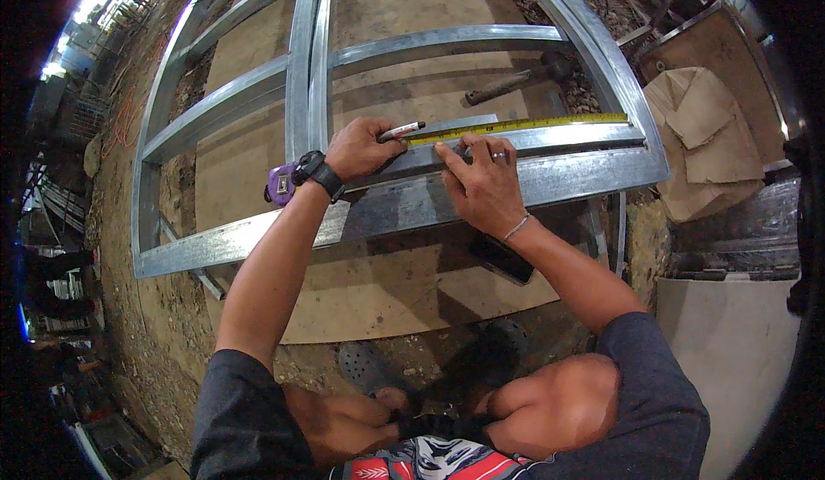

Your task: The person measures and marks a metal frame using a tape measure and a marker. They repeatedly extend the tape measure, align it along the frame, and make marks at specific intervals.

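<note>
My left hand [359, 146] is closed, with a white marker pen [400, 132] pinched in its fingers, dark tip pointing right. Under that hand runs the yellow blade of a tape measure [550, 123], laid along a galvanized metal tube [567, 137] to the frame's right side. The purple tape measure case [280, 184] sits just left of my left wrist. My right hand [488, 183] has its fingers curled over the same tube, beside the blade; part of its grip is hidden. Both hands are above the front rail [391, 209] of the welded metal frame.
A hammer [516, 82] lies inside the frame on brown board [404, 295]. Below the front rail rests a dark phone-like object [502, 259]. Folded brown cardboard [705, 140] and a pale sheet [730, 351] are at the right. Frame bars [311, 59] cross ahead of my hands.
</note>
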The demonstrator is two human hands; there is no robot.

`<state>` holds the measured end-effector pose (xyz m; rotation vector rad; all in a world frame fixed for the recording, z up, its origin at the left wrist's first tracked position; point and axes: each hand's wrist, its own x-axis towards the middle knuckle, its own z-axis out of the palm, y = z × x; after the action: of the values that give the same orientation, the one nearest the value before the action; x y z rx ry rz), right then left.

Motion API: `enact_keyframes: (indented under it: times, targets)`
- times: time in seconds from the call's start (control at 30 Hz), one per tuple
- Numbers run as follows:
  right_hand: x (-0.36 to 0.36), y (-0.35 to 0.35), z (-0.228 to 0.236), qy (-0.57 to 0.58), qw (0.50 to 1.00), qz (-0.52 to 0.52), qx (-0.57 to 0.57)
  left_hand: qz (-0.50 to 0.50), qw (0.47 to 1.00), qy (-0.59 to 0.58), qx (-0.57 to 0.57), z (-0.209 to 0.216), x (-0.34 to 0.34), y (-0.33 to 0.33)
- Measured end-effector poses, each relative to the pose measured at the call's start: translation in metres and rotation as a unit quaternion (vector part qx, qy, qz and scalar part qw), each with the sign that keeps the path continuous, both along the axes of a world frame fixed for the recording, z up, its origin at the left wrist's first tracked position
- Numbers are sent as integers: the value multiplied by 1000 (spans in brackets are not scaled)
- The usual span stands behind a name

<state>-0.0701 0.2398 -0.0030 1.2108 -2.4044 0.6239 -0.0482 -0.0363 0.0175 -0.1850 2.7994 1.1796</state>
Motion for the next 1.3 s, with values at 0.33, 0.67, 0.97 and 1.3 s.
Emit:
enact_keyframes:
  times: [0.33,0.67,0.97,1.3]
  targets:
    - [0,-1,2,22,1000,-3,4,-9,999,-35,-11,-1,-3,-4]
    - [0,-2,3,31,1000,-6,-2,-13,999,-39,-6,6,-2,-1]
    - [1,-3,3,29,1000,-6,1,-9,999,-45,-23,4,-3,-2]
    - [0,-4,2,35,999,-2,8,-10,1000,-17,-3,5,0,-1]
